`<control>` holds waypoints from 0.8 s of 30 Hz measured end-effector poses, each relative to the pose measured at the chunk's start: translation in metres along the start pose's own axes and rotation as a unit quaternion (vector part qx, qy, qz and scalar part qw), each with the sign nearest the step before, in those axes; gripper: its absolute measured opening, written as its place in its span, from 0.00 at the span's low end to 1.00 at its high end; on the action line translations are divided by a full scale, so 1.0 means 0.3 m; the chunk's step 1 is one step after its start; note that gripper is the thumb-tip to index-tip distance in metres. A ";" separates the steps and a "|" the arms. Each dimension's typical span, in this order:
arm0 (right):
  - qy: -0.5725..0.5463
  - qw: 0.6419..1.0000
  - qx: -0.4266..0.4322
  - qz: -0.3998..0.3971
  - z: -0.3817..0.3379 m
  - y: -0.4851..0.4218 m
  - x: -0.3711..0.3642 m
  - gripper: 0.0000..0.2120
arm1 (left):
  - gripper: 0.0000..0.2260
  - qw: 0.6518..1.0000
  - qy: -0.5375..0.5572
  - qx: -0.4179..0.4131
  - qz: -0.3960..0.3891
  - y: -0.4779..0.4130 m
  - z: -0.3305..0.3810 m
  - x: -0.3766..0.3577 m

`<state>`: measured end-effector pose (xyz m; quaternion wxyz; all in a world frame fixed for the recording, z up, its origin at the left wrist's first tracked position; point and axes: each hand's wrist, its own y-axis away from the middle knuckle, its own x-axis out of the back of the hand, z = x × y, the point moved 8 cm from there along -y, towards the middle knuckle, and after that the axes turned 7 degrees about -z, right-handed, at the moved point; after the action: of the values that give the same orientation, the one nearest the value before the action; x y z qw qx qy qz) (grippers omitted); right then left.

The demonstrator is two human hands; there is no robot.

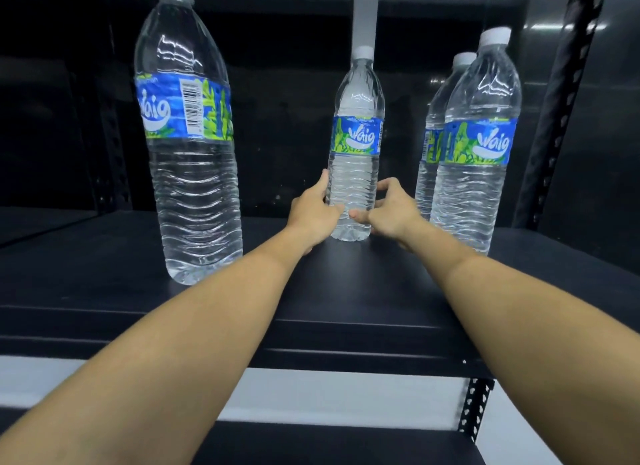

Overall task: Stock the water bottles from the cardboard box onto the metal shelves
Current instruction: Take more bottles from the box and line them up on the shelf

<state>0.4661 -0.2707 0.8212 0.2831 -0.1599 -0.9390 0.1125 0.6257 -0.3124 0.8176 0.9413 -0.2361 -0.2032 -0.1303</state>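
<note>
Left hand (311,210): we are reaching it forward with the arm straight out, palm turned inward, fingers curled against the left side of the middle bottle (356,146) near its base, the thumb lying across the bottle's lower front. Right hand (389,208): we are mirroring it on the other side, fingers bent and hooked toward the bottle's right flank, thumb pointing in low toward the left thumb; whether these fingers are actually touching the plastic we cannot tell. Together the two hands are cupping the lower part of the bottle — neither is spread flat, neither is fisted.

Middle bottle: standing upright on the black metal shelf (346,291), well back from the front edge, white cap on, blue and green label facing us.

Left bottle (190,146): standing upright nearer the front edge, well apart from the hands, barcode showing.

Right front bottle (474,146): standing upright just beside the right forearm, with a rear bottle (433,125) partly hidden behind it.

Surroundings — we are looking into a dark shelving bay; a perforated black upright post (557,118) is standing at the right, a pale vertical strip (365,14) is showing behind the middle bottle's cap, and a light band is running below the shelf's front lip.
</note>
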 end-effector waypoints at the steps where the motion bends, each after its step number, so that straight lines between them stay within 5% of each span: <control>1: 0.008 1.000 0.000 0.008 -0.002 0.005 0.003 0.32 | 0.36 1.000 0.000 0.000 0.005 0.003 0.001 0.004; 16: 0.041 0.998 0.029 0.028 0.004 0.006 0.009 0.34 | 0.40 1.000 -0.003 -0.003 -0.018 0.022 -0.006 -0.006; 24: 0.085 0.996 0.032 0.021 -0.044 0.113 0.050 0.33 | 0.31 0.997 -0.054 -0.050 0.008 0.132 0.094 0.007</control>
<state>0.4698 -0.2322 0.8292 0.3639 -0.1798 -0.9040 0.1344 0.6318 -0.2647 0.8258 0.9169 -0.2910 -0.2453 -0.1200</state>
